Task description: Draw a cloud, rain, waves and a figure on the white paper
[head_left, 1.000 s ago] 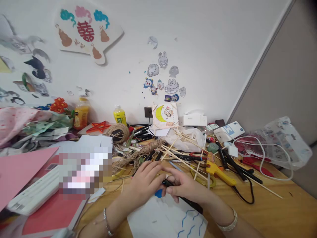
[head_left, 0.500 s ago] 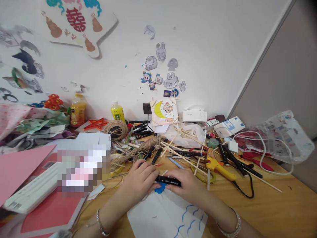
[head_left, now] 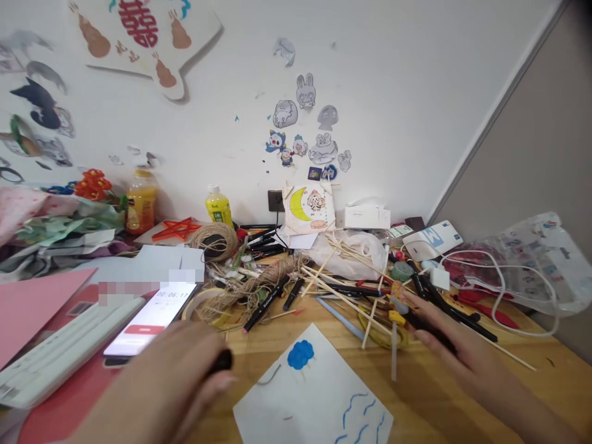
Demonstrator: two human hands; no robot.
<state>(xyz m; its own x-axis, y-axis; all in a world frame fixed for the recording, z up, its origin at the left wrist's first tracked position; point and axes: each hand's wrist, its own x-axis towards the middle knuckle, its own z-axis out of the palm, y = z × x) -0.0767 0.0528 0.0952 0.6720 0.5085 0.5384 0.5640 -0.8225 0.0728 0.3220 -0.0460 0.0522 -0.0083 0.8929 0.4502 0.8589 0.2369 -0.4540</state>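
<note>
My left hand (head_left: 171,382) is low at the left, fingers closed round a black piece (head_left: 222,361); only its end shows, so cap or marker I cannot tell. Off to the right, my right hand (head_left: 462,354) reaches into the pile beside the yellow glue gun (head_left: 396,317). Its finger and thumb lie along a black marker (head_left: 432,333) and pinch it. Between the hands lies a white paper (head_left: 314,401) with a blue cloud (head_left: 300,354) and blue wavy lines.
A lit phone (head_left: 150,317) lies at the left beside a white keyboard-like bar (head_left: 60,354) and pink card. Twine (head_left: 217,240), wooden skewers (head_left: 342,296), more markers, drink bottles (head_left: 140,206) and a plastic bag (head_left: 527,259) with a white cable crowd the wooden table's back.
The hands were together on one black marker over the paper. They have parted: the left drew back to the lower left, the right swung out to the pile by the glue gun.
</note>
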